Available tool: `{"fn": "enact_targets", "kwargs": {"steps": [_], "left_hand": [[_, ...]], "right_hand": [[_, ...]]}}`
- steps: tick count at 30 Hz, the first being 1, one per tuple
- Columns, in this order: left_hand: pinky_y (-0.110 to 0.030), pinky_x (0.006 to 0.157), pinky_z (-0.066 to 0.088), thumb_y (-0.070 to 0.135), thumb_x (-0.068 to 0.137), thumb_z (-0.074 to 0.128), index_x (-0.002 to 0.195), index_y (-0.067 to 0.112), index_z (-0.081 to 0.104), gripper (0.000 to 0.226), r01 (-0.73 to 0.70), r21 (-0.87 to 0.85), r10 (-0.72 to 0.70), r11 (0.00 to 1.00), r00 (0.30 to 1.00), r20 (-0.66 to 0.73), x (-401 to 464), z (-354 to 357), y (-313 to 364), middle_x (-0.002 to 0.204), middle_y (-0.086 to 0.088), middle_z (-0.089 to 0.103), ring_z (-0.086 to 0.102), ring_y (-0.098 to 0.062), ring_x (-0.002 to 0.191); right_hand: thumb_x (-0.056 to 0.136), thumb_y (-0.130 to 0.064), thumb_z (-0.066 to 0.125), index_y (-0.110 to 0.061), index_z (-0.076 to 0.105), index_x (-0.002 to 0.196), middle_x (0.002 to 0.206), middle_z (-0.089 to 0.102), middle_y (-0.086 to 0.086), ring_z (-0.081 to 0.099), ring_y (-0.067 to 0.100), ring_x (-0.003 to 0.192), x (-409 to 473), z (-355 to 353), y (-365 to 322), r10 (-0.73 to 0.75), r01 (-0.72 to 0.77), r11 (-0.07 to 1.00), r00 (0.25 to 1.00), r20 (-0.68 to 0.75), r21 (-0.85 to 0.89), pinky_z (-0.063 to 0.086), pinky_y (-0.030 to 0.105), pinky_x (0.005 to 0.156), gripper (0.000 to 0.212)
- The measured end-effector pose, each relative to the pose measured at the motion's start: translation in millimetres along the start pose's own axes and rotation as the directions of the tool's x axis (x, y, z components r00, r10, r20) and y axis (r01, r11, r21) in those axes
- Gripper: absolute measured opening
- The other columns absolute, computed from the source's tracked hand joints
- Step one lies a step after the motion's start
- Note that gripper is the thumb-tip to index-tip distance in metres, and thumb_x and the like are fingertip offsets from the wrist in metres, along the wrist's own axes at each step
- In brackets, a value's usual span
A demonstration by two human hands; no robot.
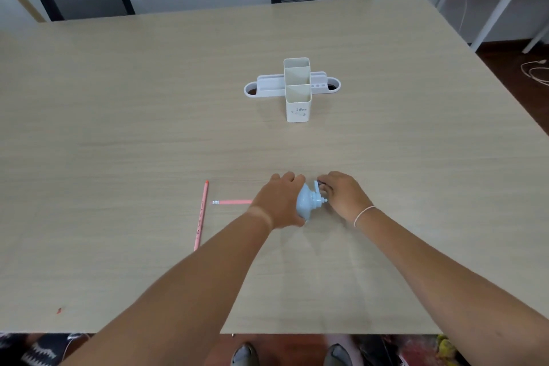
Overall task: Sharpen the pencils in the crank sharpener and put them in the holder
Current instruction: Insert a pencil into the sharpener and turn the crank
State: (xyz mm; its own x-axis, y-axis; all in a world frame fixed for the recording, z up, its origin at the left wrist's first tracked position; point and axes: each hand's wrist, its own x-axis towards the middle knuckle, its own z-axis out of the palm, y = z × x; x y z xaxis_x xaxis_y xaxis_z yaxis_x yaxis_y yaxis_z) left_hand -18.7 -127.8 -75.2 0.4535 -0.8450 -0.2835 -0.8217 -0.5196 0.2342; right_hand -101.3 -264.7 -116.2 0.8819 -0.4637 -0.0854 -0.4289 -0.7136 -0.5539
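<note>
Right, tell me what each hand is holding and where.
The left hand grips the light blue crank sharpener round its body. The right hand pinches its crank handle. A pink pencil sticks out of the sharpener.

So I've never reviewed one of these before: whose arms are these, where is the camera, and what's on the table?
There is no machine here. A person wears a wide-angle camera on the head, looking down at their own bare hands.

The left hand grips the body of a light blue crank sharpener. The right hand holds its crank. A pink pencil sticks out from under the left hand, apparently inserted in the sharpener.

Another pink pencil lies loose on the wooden table. Further back stands a white holder with empty compartments.
</note>
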Motion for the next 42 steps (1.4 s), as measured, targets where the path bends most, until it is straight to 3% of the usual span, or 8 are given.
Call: {"fn": "enact_targets", "kwargs": {"steps": [6, 12, 16, 24, 27, 32, 37, 42], "left_hand": [[-0.037, 0.081, 0.049, 0.034, 0.065, 0.077, 0.118, 0.013, 0.043, 0.066, 0.003, -0.009, -0.003, 1.0, 1.0, 0.001, 0, 2, -1, 0.114, -0.005, 0.05, 0.045, -0.026, 0.099], [-0.037, 0.083, 0.05, 0.034, 0.067, 0.076, 0.122, 0.014, 0.042, 0.068, 0.001, -0.001, -0.001, 1.0, 1.0, 0.009, 0, 2, -2, 0.115, -0.005, 0.05, 0.045, -0.028, 0.102], [-0.039, 0.085, 0.05, 0.036, 0.067, 0.076, 0.12, 0.014, 0.043, 0.066, -0.01, 0.025, 0.009, 1.0, 1.0, 0.011, 1, 1, -1, 0.114, -0.005, 0.051, 0.046, -0.028, 0.101], [-0.04, 0.084, 0.051, 0.035, 0.066, 0.076, 0.121, 0.013, 0.043, 0.068, -0.007, 0.011, 0.007, 1.0, 1.0, -0.005, 0, 4, -2, 0.114, -0.005, 0.051, 0.046, -0.028, 0.102], [-0.039, 0.083, 0.05, 0.034, 0.066, 0.076, 0.12, 0.013, 0.043, 0.067, -0.005, 0.013, 0.005, 1.0, 1.0, -0.009, 0, 4, -2, 0.115, -0.005, 0.051, 0.046, -0.029, 0.102], [-0.038, 0.083, 0.05, 0.033, 0.067, 0.076, 0.118, 0.013, 0.044, 0.064, -0.005, 0.013, 0.005, 1.0, 1.0, -0.008, -1, 4, 0, 0.114, -0.005, 0.051, 0.046, -0.029, 0.101], [-0.04, 0.085, 0.049, 0.036, 0.066, 0.076, 0.116, 0.013, 0.044, 0.063, -0.002, 0.014, 0.002, 1.0, 1.0, -0.012, -1, 4, 0, 0.114, -0.006, 0.052, 0.046, -0.03, 0.101], [-0.039, 0.084, 0.05, 0.035, 0.066, 0.075, 0.119, 0.013, 0.043, 0.066, 0.0, 0.018, 0.0, 1.0, 1.0, -0.014, -2, 4, -1, 0.116, -0.005, 0.051, 0.046, -0.028, 0.102]], "right_hand": [[0.088, -0.002, 0.049, 0.0, 0.065, 0.091, 0.094, 0.066, 0.019, 0.06, 0.032, 0.092, -46, 26, 5, 0.002, -0.001, 1.0, 0.999, 0.053, -0.01, 0.033, 0.024, 0.069, 0.017], [0.081, -0.021, 0.038, -0.004, 0.066, 0.08, 0.067, 0.063, 0.011, 0.05, 0.015, 0.071, -78, -6, -10, -0.203, 0.21, 0.977, 0.97, -0.136, 0.036, 0.028, 0.017, 0.06, 0.032], [0.081, -0.009, 0.047, 0.0, 0.068, 0.092, 0.079, 0.067, 0.018, 0.062, 0.028, 0.079, -32, -21, -16, -0.126, 0.134, 0.991, 0.97, -0.206, 0.024, 0.035, 0.018, 0.068, 0.026], [0.087, -0.003, 0.047, 0.001, 0.066, 0.087, 0.088, 0.065, 0.018, 0.06, 0.034, 0.09, -40, 21, 4, 0.007, -0.003, 0.999, 0.997, 0.077, -0.046, 0.037, 0.028, 0.071, 0.019], [0.083, -0.01, 0.047, 0.0, 0.065, 0.079, 0.067, 0.05, 0.001, 0.056, 0.021, 0.076, -81, 14, -2, -0.087, 0.088, 0.995, 0.996, -0.007, 0.039, 0.028, 0.012, 0.062, 0.022], [0.083, -0.018, 0.042, -0.002, 0.068, 0.088, 0.074, 0.066, 0.012, 0.053, 0.016, 0.074, -52, -15, -16, -0.152, 0.171, 0.983, 0.962, -0.227, 0.066, 0.03, 0.015, 0.066, 0.031], [0.087, 0.0, 0.051, 0.002, 0.067, 0.093, 0.081, 0.062, 0.021, 0.056, 0.027, 0.08, -2, -7, -5, -0.051, 0.058, 0.997, 0.991, -0.123, 0.049, 0.03, 0.02, 0.067, 0.017], [0.085, -0.003, 0.044, 0.003, 0.065, 0.083, 0.085, 0.065, 0.021, 0.06, 0.033, 0.084, -34, 22, 7, -0.028, 0.029, 0.999, 0.998, 0.055, -0.018, 0.041, 0.032, 0.07, 0.022]]}}
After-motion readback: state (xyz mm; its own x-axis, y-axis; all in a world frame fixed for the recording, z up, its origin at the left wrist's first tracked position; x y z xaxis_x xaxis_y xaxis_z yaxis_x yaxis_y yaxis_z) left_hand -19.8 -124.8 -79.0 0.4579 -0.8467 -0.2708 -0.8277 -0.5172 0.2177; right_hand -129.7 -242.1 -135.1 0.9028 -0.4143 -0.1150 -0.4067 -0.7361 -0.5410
